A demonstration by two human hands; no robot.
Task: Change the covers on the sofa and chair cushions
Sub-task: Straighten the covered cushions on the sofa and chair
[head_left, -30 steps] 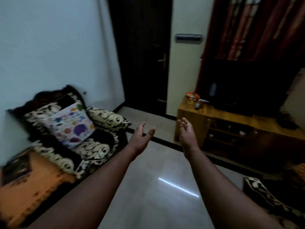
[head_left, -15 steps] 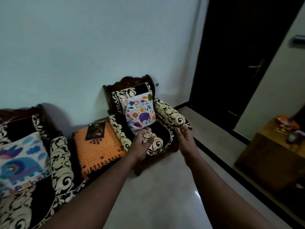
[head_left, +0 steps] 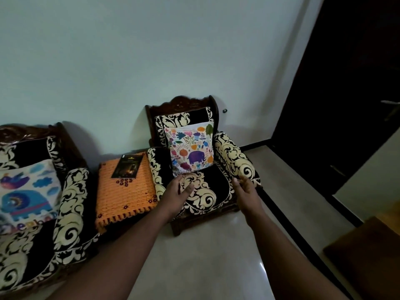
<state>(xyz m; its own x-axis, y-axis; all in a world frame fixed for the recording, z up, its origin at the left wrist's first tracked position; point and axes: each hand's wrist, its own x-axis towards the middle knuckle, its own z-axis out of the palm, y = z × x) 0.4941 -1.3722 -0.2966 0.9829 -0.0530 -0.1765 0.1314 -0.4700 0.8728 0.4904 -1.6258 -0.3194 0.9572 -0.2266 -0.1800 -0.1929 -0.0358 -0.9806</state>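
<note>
A wooden chair point(head_left: 234, 158) with black-and-cream floral upholstery stands against the wall. A white cushion point(head_left: 190, 149) printed with a purple elephant and flowers leans on its backrest. At the left, a matching sofa point(head_left: 67, 204) carries a cushion point(head_left: 26, 189) with a blue elephant. Both my arms reach toward the chair. My left hand point(head_left: 178, 192) hovers open just below the chair cushion. My right hand point(head_left: 246, 189) is open near the front of the chair's right armrest. Neither hand holds anything.
An orange knitted cover lies over a low table point(head_left: 124, 195) between sofa and chair, with a dark booklet point(head_left: 127, 166) on it. A dark door point(head_left: 346, 94) stands at the right. A wooden cabinet corner point(head_left: 368, 254) shows at the lower right. The floor is glossy.
The view swung left from the door and TV cabinet onto the chair and sofa. Both open hands have come closer to the chair cushion.
</note>
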